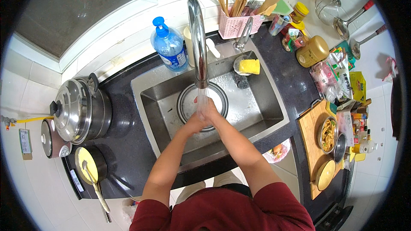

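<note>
My left hand (195, 124) and my right hand (208, 110) are together in the water falling from a tall chrome faucet (197, 38). They overlap, with the right hand above and farther from me. Water and the overlap hide the fingers, and I cannot make out anything held in them. Beneath both hands, a round dark-rimmed vessel (181, 102) with something white inside lies on the bottom of the steel sink (257, 115). At the sink's far right corner rests a yellow sponge (249, 66), with a dark scouring pad (241, 81) just below it.
Behind the sink stand a blue pump bottle (170, 47) and a pink basket (237, 26) of chopsticks. To the left are a steel steamer pot (85, 109) and a saucepan (95, 162) with a spoon. A cutting board (309, 145) bearing bowls lies at right, beside packets and jars.
</note>
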A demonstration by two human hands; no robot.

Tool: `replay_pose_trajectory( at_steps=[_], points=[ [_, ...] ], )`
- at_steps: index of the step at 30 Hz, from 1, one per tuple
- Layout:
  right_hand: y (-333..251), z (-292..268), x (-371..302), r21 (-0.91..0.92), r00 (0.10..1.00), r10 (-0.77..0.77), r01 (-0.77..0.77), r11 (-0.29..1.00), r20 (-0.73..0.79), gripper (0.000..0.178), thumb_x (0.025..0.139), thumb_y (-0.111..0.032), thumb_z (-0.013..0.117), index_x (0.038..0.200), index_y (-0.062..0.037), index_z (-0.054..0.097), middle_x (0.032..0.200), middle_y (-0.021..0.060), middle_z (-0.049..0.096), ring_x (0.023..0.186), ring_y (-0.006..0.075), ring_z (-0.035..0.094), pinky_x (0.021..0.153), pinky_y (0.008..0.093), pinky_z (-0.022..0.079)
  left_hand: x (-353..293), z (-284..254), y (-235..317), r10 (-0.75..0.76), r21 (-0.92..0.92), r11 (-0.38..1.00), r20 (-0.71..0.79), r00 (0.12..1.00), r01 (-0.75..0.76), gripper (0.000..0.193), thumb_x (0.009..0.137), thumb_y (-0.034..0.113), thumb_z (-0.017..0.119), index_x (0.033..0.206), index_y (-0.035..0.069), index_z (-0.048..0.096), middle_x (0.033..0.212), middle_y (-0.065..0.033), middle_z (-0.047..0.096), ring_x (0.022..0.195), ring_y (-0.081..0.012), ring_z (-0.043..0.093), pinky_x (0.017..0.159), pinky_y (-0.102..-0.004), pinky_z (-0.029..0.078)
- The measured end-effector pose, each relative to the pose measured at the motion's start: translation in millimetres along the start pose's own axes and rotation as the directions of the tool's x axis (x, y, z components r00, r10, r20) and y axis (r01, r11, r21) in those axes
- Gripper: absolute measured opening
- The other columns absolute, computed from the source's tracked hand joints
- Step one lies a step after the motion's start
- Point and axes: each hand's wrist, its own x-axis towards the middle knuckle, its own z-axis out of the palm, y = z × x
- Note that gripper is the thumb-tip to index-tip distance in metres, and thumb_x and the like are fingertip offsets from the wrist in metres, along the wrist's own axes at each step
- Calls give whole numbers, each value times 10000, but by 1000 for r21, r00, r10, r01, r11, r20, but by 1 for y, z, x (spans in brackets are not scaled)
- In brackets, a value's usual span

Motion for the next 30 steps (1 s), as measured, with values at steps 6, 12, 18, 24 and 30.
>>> replay_pose_trajectory(
  at_steps=[6,12,18,24,30],
  points=[
    [33,-2,14,112,995,32,-21,994,-97,113,865,-92,465,843,-34,559,656,50,532,520,150,491,457,307,406,26,9,-55,416,544,788,-122,901,-290,478,755,325,645,1074,-12,529,1100,-211,568,957,-374,559,842,-424,420],
    [65,-10,33,279,970,131,-70,958,-205,123,852,-138,542,868,-19,568,706,73,582,577,181,553,525,306,448,15,16,-29,185,714,700,-201,962,14,379,775,243,621,1049,-4,533,985,-233,593,894,-408,569,755,-449,470],
    [21,-32,-1,391,914,391,-402,828,110,270,852,-252,570,1073,-114,499,898,41,591,826,171,565,733,416,438,6,1,-3,10,-197,978,-268,963,-65,471,761,111,622,1182,74,411,979,-114,595,801,-235,621,656,-363,511],
    [25,-41,-19,511,936,235,-341,789,262,364,841,-223,574,1176,-124,472,960,30,586,859,165,552,791,364,427,13,-6,-38,-11,-560,802,-361,932,-207,385,765,16,587,1121,71,450,906,-73,544,712,-146,566,585,-292,468],
    [36,-41,-22,441,946,302,-322,838,117,273,828,-183,605,1078,-108,528,925,32,614,802,155,593,684,298,466,21,-9,-48,49,-387,830,-667,743,-402,218,812,46,578,995,63,460,745,-35,510,546,-131,496,518,-258,421]
  ],
)
